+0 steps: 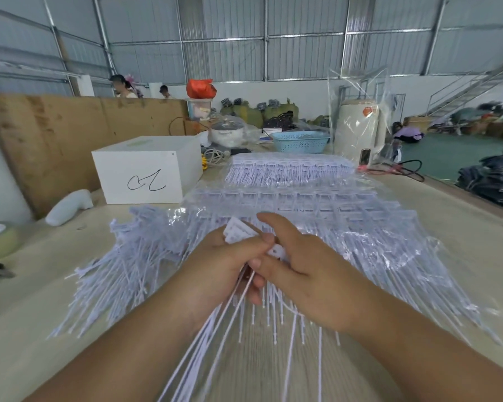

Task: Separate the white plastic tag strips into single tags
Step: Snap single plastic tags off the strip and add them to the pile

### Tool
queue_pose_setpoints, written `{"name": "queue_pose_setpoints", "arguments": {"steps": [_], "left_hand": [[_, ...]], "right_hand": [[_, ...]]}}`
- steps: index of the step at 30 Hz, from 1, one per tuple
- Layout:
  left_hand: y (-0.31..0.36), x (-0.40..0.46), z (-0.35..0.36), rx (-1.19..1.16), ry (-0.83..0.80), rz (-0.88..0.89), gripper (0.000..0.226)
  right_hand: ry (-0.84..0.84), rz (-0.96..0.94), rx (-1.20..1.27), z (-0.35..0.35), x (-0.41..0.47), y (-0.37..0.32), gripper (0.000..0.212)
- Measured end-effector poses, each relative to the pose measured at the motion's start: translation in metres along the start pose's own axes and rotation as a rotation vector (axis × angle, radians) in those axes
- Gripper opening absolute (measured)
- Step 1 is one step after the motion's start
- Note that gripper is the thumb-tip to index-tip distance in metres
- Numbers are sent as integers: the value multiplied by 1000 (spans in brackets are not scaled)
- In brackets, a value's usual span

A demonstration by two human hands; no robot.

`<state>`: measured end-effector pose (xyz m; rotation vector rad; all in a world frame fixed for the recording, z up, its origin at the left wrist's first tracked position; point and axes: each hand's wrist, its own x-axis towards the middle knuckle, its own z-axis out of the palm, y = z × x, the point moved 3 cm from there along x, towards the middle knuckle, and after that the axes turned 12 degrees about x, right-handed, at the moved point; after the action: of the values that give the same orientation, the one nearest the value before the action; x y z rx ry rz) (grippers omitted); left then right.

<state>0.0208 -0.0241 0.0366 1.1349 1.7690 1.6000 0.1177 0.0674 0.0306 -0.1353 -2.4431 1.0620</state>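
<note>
My left hand point(224, 265) is closed around a small bunch of white plastic tags point(238, 229), their flat heads sticking up above my fingers and their thin tails trailing down toward me. My right hand point(299, 265) meets it from the right, thumb and fingers pinching a tag head point(276, 252) at the bunch's edge. Under and behind both hands lies a wide bag of joined tag strips point(346, 227). A loose heap of single tags point(119, 265) spreads to the left. A second bagged stack of strips point(288, 169) lies farther back.
A white box with a black scribble point(145, 172) stands at the back left, a white bottle point(67, 207) lies beside it. A blue basket point(299, 142), a rice cooker point(227, 132) and a wrapped cylinder point(357, 132) sit at the far end. The wooden table's point(476, 233) right edge drops to a green floor.
</note>
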Motion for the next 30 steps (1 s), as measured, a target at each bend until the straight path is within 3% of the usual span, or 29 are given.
{"name": "queue_pose_setpoints", "arguments": {"steps": [2, 6, 8, 11, 15, 24, 30], "left_hand": [[4, 2, -4, 5, 33, -5, 15], [13, 10, -21, 11, 126, -8, 18], [16, 12, -21, -21, 72, -24, 16], [13, 17, -15, -59, 1, -20, 15], [-1, 23, -6, -105, 46, -19, 12], [-21, 22, -5, -237, 61, -172, 14], [-18, 18, -15, -185, -109, -322, 10]], "right_hand": [[1, 18, 2, -8, -1, 0, 25], [81, 104, 169, -24, -2, 6, 38], [82, 117, 238, -27, -1, 6, 40], [81, 108, 279, -31, 1, 4, 37], [56, 127, 308, -37, 1, 2, 26], [76, 163, 174, -23, 4, 5, 36], [33, 38, -185, -20, -2, -8, 35]]}}
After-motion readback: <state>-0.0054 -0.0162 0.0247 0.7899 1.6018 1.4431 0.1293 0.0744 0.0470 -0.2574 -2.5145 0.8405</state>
